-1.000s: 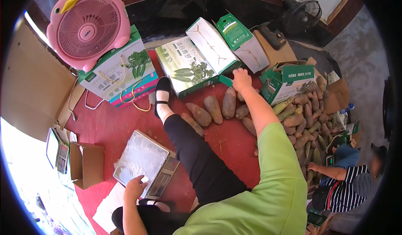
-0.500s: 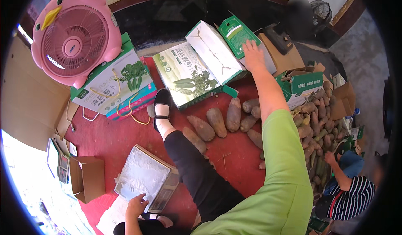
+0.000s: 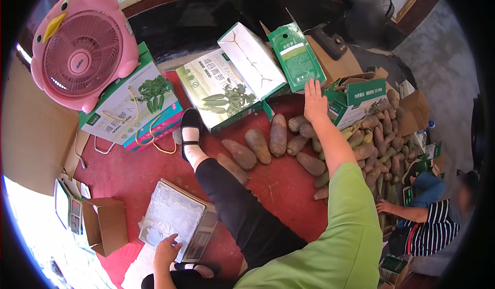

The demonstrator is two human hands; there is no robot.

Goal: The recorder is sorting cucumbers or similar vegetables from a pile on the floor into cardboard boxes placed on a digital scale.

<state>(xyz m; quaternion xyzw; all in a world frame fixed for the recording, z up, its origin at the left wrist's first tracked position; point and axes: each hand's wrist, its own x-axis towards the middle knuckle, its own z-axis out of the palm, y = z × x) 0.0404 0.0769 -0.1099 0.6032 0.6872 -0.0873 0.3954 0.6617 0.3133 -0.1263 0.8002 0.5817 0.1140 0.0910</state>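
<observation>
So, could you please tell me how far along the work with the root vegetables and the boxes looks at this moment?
Looks done: several brown roots lie in a loose row on the red floor. In hand: the right hand reaches, fingers spread, to the green box and holds nothing; the left hand rests by the scale, whose pan is bare. Left: the heap of roots is unboxed.

One pink fan (image 3: 82,57), two weighing scales (image 3: 178,222), and four green-printed boxes (image 3: 221,90) stood around one heap of tubers (image 3: 376,150).
</observation>
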